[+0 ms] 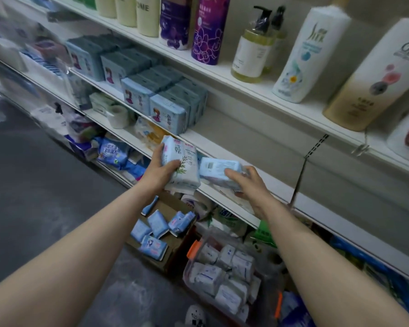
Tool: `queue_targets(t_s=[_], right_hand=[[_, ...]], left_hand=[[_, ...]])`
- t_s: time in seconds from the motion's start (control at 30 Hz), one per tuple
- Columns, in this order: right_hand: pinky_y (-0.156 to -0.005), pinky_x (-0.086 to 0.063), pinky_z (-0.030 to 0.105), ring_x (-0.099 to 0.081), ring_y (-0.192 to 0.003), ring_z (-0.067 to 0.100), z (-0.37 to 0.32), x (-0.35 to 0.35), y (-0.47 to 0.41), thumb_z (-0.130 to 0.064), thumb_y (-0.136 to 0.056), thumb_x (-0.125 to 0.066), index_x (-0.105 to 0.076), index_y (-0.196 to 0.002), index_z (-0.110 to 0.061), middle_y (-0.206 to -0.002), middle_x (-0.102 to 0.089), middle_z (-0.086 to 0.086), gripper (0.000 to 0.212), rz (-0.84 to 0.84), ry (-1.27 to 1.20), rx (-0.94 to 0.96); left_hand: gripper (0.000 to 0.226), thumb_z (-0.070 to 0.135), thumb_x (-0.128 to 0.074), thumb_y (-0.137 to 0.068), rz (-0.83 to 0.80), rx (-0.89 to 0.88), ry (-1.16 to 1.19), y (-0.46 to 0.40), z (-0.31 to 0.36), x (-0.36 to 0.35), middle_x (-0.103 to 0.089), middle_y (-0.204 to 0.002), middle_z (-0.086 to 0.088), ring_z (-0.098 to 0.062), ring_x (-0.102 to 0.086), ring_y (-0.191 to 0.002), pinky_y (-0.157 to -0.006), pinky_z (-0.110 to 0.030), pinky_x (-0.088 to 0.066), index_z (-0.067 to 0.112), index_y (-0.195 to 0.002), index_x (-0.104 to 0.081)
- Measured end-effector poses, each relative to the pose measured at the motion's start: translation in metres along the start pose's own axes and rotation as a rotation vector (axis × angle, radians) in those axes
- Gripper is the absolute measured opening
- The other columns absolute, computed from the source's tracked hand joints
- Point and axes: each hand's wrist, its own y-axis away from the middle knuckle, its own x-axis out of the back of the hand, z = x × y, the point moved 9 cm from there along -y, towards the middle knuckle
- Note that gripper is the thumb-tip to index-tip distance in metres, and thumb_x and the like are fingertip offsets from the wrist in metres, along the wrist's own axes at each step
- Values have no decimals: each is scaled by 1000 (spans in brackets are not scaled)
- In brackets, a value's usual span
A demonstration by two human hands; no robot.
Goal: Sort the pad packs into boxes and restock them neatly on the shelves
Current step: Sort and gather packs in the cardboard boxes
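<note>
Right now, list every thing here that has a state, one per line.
left hand: grips white pad pack, upright
right hand: holds blue pad pack, lying flat
cardboard box: open, blue packs inside
clear bin: open, white packs inside
pump bottle: upright

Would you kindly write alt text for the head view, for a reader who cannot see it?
A person's left hand grips a white pad pack and the right hand grips a light blue pad pack at the edge of a white shelf. Below on the floor, a cardboard box and a clear bin hold more packs.
</note>
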Motion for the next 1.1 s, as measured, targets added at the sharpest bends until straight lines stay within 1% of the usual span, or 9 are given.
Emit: queue_targets(t_s=[0.2, 0.3, 0.47, 0.57, 0.63, 0.8, 0.93, 1.03, 1.1], right_hand=[[-59, -53, 30, -64, -82, 25, -9, -8, 0, -51, -93, -53, -58, -104, -24, -92, -68, 9, 30, 3, -248, -147], [-53, -47, 27, -58, -81, 29, -6, -11, 2, -66, -92, -46, -67, -93, -21, -76, -69, 10, 49, -47, -324, -256], [-53, -49, 26, -63, -79, 28, -1, -10, 2, -81, -76, -48, -69, -102, -18, -91, -70, 15, 72, -129, -385, -276], [-56, -48, 21, -68, -66, 17, -8, -13, 6, -49, -87, -63, -65, -100, -16, -82, -73, 7, 36, -194, -454, -206], [-61, -52, 19, -70, -66, 12, -9, -13, 7, -21, -92, -66, -63, -106, -12, -91, -72, 6, 17, -199, -422, -185], [-55, -54, 22, -64, -66, 13, -14, 6, -2, -12, -84, -76, -55, -118, -19, -99, -69, 7, 41, 47, -235, -20], [-85, -59, 36, -66, -97, 20, -28, -11, -1, 10, -81, -70, -48, -124, -24, -119, -58, 4, 59, -76, -259, 86], [-93, -55, 39, -65, -100, 19, -33, -24, 1, -17, -91, -65, -49, -119, -21, -117, -60, 6, 33, -202, -382, 31], [-83, -57, 41, -68, -89, 20, -32, -23, -1, -44, -94, -55, -54, -101, -19, -104, -68, 7, 26, -180, -422, -22]], left_hand=[[94, 46, -70, -66, -12, 0, -83, -6, -1, -3, -53, -132, -10, -33, -65, -102, -94, -52, -52, 44, -147, -23], [94, 53, -71, -58, -30, 13, -67, -10, -4, -4, -55, -131, -8, -33, -65, -103, -94, -53, -52, 50, -142, -28], [97, 53, -74, -53, -84, 4, -46, -9, -5, -10, -59, -129, -7, -32, -68, -100, -93, -53, -53, 49, -141, -32], [98, 53, -73, -54, -75, 7, -27, -9, -6, -11, -59, -130, -6, -31, -68, -100, -93, -53, -53, 48, -142, -31], [96, 54, -74, -53, -72, 14, -11, -12, -7, -11, -59, -130, -7, -32, -68, -100, -93, -53, -53, 52, -140, -32], [85, 44, -70, -73, -1, -19, -16, -19, -2, -7, -55, -133, -8, -33, -68, -97, -88, -53, -55, 48, -144, -25], [72, 34, -63, -91, 7, -17, -88, -27, -4, -12, -51, -136, -9, -32, -67, -98, -90, -50, -55, 41, -149, -21], [71, 33, -63, -91, -13, -16, -90, -30, -5, -11, -51, -137, -10, -33, -67, -98, -90, -50, -55, 41, -148, -22], [71, 32, -64, -91, -44, -28, -110, -30, -6, -11, -52, -136, -11, -33, -66, -100, -91, -51, -54, 42, -147, -22]])
